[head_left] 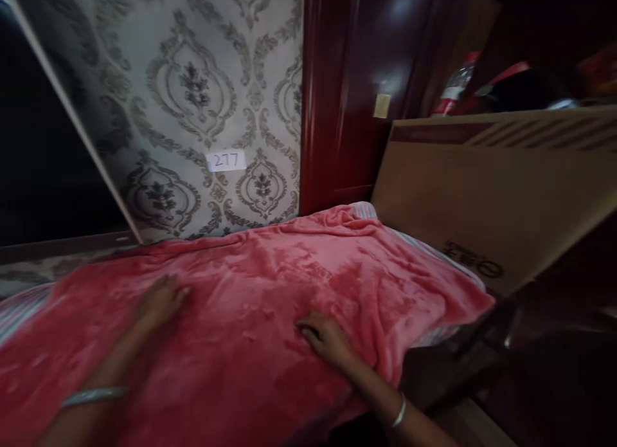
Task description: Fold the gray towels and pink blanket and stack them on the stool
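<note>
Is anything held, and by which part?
The left hand holds nothing visible, open over the pink plush blanket; whether the right hand pinches it can't be told.

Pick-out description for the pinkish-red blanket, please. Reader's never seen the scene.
Find the grey patterned wallpaper, left of the dark red wood panel. Just below both, a wide, rumpled plush blanket is spread out, with the left hand and right hand at it. Its pinkish-red pile sets it apart from the striped cloth at its edges.
</note>
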Demonstrator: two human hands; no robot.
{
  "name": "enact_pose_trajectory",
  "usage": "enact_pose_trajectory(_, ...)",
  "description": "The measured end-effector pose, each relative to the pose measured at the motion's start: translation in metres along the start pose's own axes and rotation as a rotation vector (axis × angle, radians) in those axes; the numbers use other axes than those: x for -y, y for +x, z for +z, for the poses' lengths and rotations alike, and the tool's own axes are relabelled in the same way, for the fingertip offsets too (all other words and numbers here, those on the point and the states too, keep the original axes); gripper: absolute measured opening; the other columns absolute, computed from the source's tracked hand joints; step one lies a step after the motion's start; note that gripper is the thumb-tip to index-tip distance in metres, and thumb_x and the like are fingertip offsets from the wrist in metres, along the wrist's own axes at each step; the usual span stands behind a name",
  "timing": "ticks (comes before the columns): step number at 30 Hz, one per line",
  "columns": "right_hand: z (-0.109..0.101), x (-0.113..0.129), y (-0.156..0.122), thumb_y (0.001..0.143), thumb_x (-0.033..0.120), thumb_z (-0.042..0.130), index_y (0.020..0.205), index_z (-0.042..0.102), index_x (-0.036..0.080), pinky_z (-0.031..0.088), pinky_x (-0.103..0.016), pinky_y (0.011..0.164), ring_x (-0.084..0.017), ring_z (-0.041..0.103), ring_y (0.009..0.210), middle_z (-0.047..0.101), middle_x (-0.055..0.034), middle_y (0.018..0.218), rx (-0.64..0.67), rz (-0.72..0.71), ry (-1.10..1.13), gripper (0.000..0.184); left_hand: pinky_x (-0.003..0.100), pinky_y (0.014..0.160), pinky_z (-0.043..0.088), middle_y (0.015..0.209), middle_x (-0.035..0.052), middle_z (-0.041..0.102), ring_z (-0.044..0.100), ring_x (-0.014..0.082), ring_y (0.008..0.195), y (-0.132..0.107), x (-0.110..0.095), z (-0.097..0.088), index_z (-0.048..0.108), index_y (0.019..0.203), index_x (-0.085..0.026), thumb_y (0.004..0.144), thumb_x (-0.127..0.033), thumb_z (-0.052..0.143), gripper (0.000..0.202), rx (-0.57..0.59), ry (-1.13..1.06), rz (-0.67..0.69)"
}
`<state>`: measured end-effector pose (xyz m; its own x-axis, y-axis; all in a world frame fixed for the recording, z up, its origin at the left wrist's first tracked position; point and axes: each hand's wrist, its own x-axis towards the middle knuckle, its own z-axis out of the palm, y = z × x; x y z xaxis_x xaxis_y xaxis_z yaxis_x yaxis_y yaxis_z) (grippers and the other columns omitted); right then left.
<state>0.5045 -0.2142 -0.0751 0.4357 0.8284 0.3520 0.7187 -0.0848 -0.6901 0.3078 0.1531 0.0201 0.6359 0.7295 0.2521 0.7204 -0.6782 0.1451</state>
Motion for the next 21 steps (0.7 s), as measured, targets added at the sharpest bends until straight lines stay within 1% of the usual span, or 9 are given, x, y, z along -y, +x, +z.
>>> enact_pose_trajectory(2, -0.002, 0.000, 0.002, 0.087, 0.016, 0.054, 0.108, 0.077, 0.022, 0.053, -0.033, 0.084, -0.021, 0.069, 0.092, 0.077, -0.0059, 0.100, 0.013, 0.010, 0.032, 0.031, 0.040, 0.113, 0.038, 0.136, 0.0204, 0.061, 0.050, 0.0317, 0.134, 0.008, -0.059, 0.019, 0.061, 0.123, -0.005, 0.089, -0.037, 0.047, 0.049, 0.091, -0.023, 0.154)
enact_pose_trajectory(4, -0.012, -0.006, 0.006, 0.085, 0.016, 0.055, 0.111, 0.076, 0.024, 0.054, -0.033, 0.086, -0.021, 0.070, 0.095, 0.078, -0.0042, 0.103, 0.030, 0.016, 0.108, 0.034, 0.043, 0.115, 0.035, 0.147, 0.0241, 0.051, 0.044, 0.0325, 0.141, 0.007, -0.109, 0.037, 0.054, 0.135, -0.002, 0.093, -0.036, 0.043, 0.056, 0.151, -0.019, 0.231)
enact_pose_trajectory(6, -0.036, -0.019, 0.012, 0.086, 0.018, 0.055, 0.114, 0.075, 0.024, 0.055, -0.035, 0.088, -0.021, 0.071, 0.097, 0.077, -0.0036, 0.110, -0.010, 0.025, 0.163, 0.036, 0.049, 0.116, 0.032, 0.154, 0.0263, 0.042, 0.038, 0.0349, 0.145, -0.001, -0.144, 0.054, 0.046, 0.145, -0.001, 0.095, -0.037, 0.038, 0.062, 0.162, 0.024, 0.226)
enact_pose_trajectory(7, -0.055, -0.029, 0.016, 0.086, 0.020, 0.054, 0.115, 0.074, 0.024, 0.055, -0.036, 0.090, -0.021, 0.070, 0.099, 0.077, -0.0039, 0.112, -0.063, 0.042, 0.157, 0.036, 0.052, 0.116, 0.031, 0.156, 0.0261, 0.039, 0.036, 0.0363, 0.146, -0.006, -0.155, 0.061, 0.043, 0.148, -0.002, 0.096, -0.038, 0.036, 0.064, 0.149, 0.054, 0.217)
enact_pose_trajectory(10, -0.133, -0.063, 0.023, 0.087, 0.021, 0.052, 0.114, 0.074, 0.022, 0.054, -0.039, 0.094, -0.022, 0.069, 0.104, 0.076, -0.0066, 0.114, -0.317, 0.215, -0.033, 0.035, 0.058, 0.113, 0.030, 0.158, 0.0229, 0.038, 0.033, 0.0388, 0.147, -0.015, -0.166, 0.078, 0.043, 0.151, -0.009, 0.097, -0.038, 0.030, 0.063, 0.106, 0.125, 0.242)
enact_pose_trajectory(12, -0.190, -0.088, 0.019, 0.086, 0.018, 0.051, 0.119, 0.072, 0.021, 0.051, -0.035, 0.100, -0.020, 0.066, 0.112, 0.072, -0.0069, 0.123, -0.520, 0.497, -0.287, 0.038, 0.057, 0.112, 0.032, 0.158, 0.0223, 0.039, 0.034, 0.0390, 0.147, -0.016, -0.163, 0.083, 0.043, 0.151, -0.010, 0.097, -0.038, 0.028, 0.063, 0.090, 0.148, 0.276)
enact_pose_trajectory(15, -0.260, -0.121, -0.004, 0.088, 0.014, 0.048, 0.134, 0.061, 0.010, 0.041, -0.042, 0.111, -0.026, 0.056, 0.129, 0.061, -0.0192, 0.138, -0.659, 0.760, -0.424, 0.048, 0.055, 0.112, 0.032, 0.157, 0.0228, 0.039, 0.035, 0.0381, 0.146, -0.010, -0.158, 0.085, 0.041, 0.153, -0.010, 0.097, -0.039, 0.028, 0.065, 0.085, 0.164, 0.285)
enact_pose_trajectory(18, -0.300, -0.147, -0.037, 0.089, 0.020, 0.052, 0.141, 0.053, 0.006, 0.037, -0.056, 0.112, -0.038, 0.045, 0.139, 0.052, -0.0280, 0.144, -0.741, 1.025, -0.505, 0.053, 0.054, 0.113, 0.032, 0.157, 0.0229, 0.040, 0.036, 0.0379, 0.146, -0.005, -0.157, 0.087, 0.041, 0.153, -0.009, 0.096, -0.041, 0.026, 0.066, 0.098, 0.154, 0.274)
enact_pose_trajectory(21, -0.315, -0.168, -0.065, 0.088, 0.031, 0.060, 0.135, 0.058, 0.010, 0.045, -0.054, 0.103, -0.039, 0.054, 0.129, 0.060, -0.0270, 0.131, -0.728, 1.242, -0.513, 0.051, 0.054, 0.111, 0.034, 0.154, 0.0217, 0.044, 0.038, 0.0381, 0.143, -0.001, -0.154, 0.092, 0.046, 0.150, -0.011, 0.095, -0.042, 0.027, 0.066, 0.066, 0.127, 0.301)
